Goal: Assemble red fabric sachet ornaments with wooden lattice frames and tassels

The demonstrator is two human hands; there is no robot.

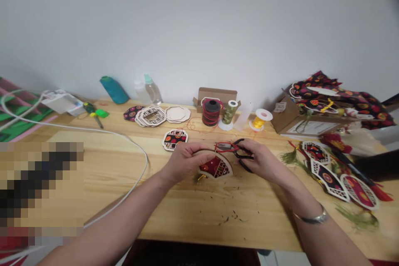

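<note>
Between the thumb and fingers of my left hand (183,161) is a fan-shaped ornament (215,166) with a pale lattice frame and dark red patterned fabric. A bit of yellow cord and green tassel hangs below it. My right hand (260,160) is closed around the black handles of a pair of scissors (237,149). Their blades lie at the ornament's upper edge; a red loop or edge shows around them, and I cannot make out whether they touch fabric. Small dark scraps (233,217) are scattered on the wooden table (174,216) below.
A lattice ornament (175,139) lies behind my left hand, near stacked wooden frames (151,116). Thread spools (211,112) stand along the wall. Finished-looking ornaments (330,181) and a cardboard box (299,120) sit at right. A white cable (145,162) crosses the left side.
</note>
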